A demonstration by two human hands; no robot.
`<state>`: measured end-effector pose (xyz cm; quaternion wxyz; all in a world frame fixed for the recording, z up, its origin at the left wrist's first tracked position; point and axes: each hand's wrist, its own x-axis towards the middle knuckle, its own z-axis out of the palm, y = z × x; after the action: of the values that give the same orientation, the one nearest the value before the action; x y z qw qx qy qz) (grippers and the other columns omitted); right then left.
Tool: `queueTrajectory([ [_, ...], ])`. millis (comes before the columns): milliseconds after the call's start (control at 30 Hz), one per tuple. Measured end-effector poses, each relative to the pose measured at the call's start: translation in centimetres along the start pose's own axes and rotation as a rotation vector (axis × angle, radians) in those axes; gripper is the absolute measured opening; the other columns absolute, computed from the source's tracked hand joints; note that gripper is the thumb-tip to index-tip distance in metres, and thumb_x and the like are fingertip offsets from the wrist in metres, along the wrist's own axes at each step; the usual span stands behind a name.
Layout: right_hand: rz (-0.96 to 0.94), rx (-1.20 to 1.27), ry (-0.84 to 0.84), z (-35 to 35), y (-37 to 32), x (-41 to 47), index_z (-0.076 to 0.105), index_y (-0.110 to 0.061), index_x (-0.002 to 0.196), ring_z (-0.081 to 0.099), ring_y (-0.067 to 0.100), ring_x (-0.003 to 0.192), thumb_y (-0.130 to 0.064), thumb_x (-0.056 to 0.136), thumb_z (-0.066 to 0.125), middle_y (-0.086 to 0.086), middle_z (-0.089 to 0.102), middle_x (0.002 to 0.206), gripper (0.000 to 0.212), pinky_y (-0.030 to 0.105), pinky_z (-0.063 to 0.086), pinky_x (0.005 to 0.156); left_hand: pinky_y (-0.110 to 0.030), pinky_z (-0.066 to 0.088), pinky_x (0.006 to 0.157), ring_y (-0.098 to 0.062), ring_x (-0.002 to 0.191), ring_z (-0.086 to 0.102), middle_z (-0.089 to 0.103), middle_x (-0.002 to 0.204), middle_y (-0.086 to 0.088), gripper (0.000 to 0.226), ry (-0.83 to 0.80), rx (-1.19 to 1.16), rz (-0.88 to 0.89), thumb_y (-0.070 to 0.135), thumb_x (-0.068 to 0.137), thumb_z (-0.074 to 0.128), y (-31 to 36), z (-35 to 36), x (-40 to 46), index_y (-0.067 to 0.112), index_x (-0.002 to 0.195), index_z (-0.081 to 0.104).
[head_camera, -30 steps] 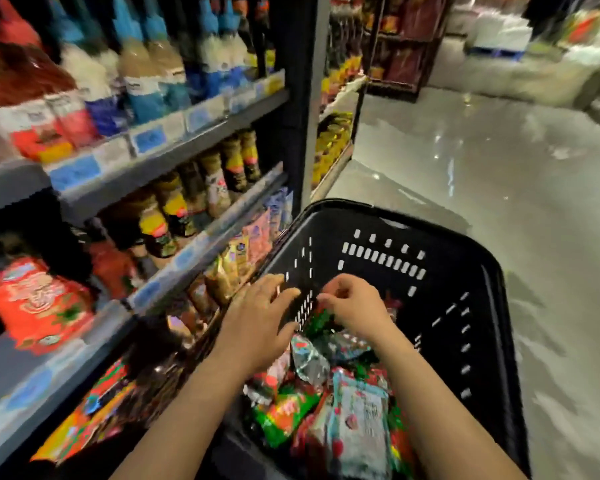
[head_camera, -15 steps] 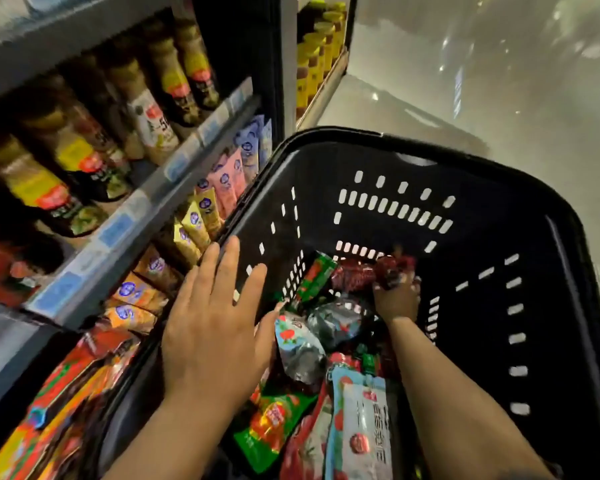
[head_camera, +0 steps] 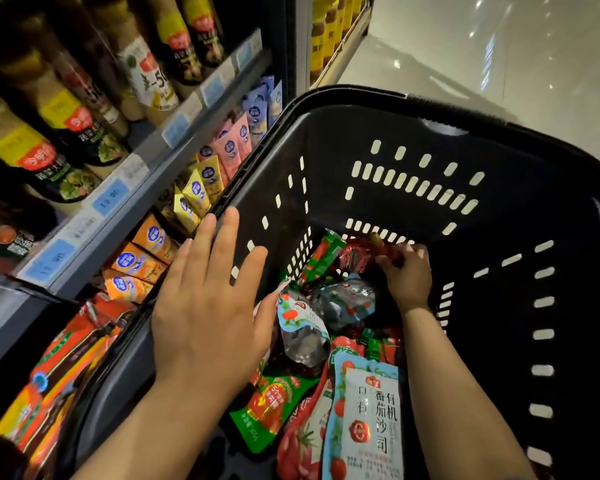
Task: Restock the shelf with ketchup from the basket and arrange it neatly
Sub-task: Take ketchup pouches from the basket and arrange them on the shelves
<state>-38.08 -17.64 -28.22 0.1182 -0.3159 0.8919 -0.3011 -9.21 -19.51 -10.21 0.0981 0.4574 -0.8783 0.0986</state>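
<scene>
Your right hand (head_camera: 407, 277) is gripping a dark red ketchup pouch (head_camera: 359, 252) deep inside the black slotted plastic basket (head_camera: 499, 209). Your left hand (head_camera: 208, 306) is hovering flat, fingers spread, over the near rim. The grey metal shelf (head_camera: 125, 206) with sauce bottles is standing just beside the basket.

A pale, glossy floor (head_camera: 499, 57) stretches off to the upper right, catching bright spots of overhead light. A dark upright post (head_camera: 293, 39) divides two shelving bays on the left.
</scene>
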Motion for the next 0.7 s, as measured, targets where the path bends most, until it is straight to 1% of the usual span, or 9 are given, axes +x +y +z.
queueTrajectory([
  [100,-0.078,0.06,-0.063,-0.7,-0.7,-0.4,0.066,-0.012,0.096,0.057,0.026,0.096,-0.032,0.08,0.073,0.006,0.058,0.103,0.026,0.035,0.046,0.083,-0.044,0.022,0.11,-0.036,0.138,0.033,0.036,0.15,-0.02,0.053,-0.002,-0.006,-0.006,0.042,0.08,0.051,0.1,-0.1,0.0,0.012,0.123,0.061],
  [167,-0.074,0.067,-0.172,-1.0,-1.2,-0.3,0.066,-0.012,0.1,0.058,0.025,0.098,-0.03,0.08,0.073,0.006,0.061,0.106,0.028,0.034,0.046,0.084,-0.044,0.022,0.11,-0.036,0.139,0.033,0.036,0.149,-0.02,0.052,-0.003,-0.017,-0.009,0.042,0.08,0.051,0.1,-0.1,0.0,0.013,0.122,0.062],
  [300,-0.159,-0.243,-0.344,-1.5,-3.3,2.8,0.066,-0.011,0.107,0.058,0.03,0.103,-0.025,0.082,0.069,0.01,0.062,0.11,0.029,0.034,0.048,0.084,-0.044,0.023,0.11,-0.036,0.139,0.034,0.036,0.15,-0.019,0.052,0.0,-0.027,-0.007,0.043,0.082,0.047,0.1,-0.2,0.0,0.013,0.122,0.062],
  [400,-0.089,-0.245,-0.601,-1.5,-4.9,5.2,0.061,-0.017,0.116,0.059,0.024,0.102,-0.019,0.075,0.074,0.007,0.064,0.11,0.043,0.029,0.046,0.082,-0.044,0.023,0.11,-0.035,0.139,0.033,0.035,0.15,-0.019,0.051,-0.012,-0.036,-0.008,0.042,0.082,0.05,0.1,-0.2,0.1,0.014,0.122,0.061],
  [467,-0.029,-0.223,-0.716,-1.4,-5.2,5.9,0.057,-0.022,0.125,0.059,0.023,0.102,-0.017,0.072,0.078,0.005,0.064,0.113,0.057,0.028,0.045,0.081,-0.044,0.024,0.111,-0.035,0.14,0.032,0.035,0.15,-0.019,0.05,-0.007,-0.048,-0.013,0.042,0.082,0.051,0.1,-0.1,0.0,0.014,0.122,0.061],
  [500,0.005,-0.209,-0.737,-1.3,-5.0,6.2,0.056,-0.021,0.125,0.058,0.024,0.102,-0.018,0.072,0.078,0.005,0.063,0.112,0.058,0.03,0.045,0.082,-0.045,0.025,0.111,-0.035,0.14,0.032,0.035,0.15,-0.018,0.05,-0.003,-0.055,-0.016,0.042,0.082,0.051,0.1,-0.1,0.0,0.014,0.122,0.061],
  [567,0.064,-0.166,-0.724,-1.3,-4.6,5.8,0.06,-0.015,0.118,0.059,0.023,0.096,-0.02,0.075,0.077,0.006,0.064,0.108,0.046,0.03,0.047,0.081,-0.046,0.027,0.111,-0.035,0.139,0.033,0.035,0.151,-0.018,0.05,-0.001,-0.066,-0.012,0.042,0.081,0.052,0.1,-0.1,0.0,0.014,0.122,0.062],
  [633,0.048,-0.118,-0.625,-0.8,-3.9,4.6,0.065,-0.012,0.111,0.062,0.023,0.093,-0.023,0.079,0.073,0.008,0.068,0.104,0.035,0.031,0.049,0.079,-0.046,0.027,0.11,-0.035,0.139,0.033,0.036,0.15,-0.018,0.051,-0.005,-0.076,-0.01,0.042,0.081,0.052,0.0,0.0,0.1,0.014,0.122,0.062],
  [700,-0.019,-0.088,-0.464,-0.5,-3.5,2.5,0.066,-0.013,0.108,0.063,0.026,0.096,-0.023,0.082,0.07,0.008,0.069,0.102,0.029,0.029,0.048,0.08,-0.046,0.027,0.11,-0.035,0.139,0.034,0.036,0.15,-0.019,0.051,-0.006,-0.084,-0.011,0.043,0.08,0.051,0.1,-0.1,0.1,0.014,0.122,0.062],
])
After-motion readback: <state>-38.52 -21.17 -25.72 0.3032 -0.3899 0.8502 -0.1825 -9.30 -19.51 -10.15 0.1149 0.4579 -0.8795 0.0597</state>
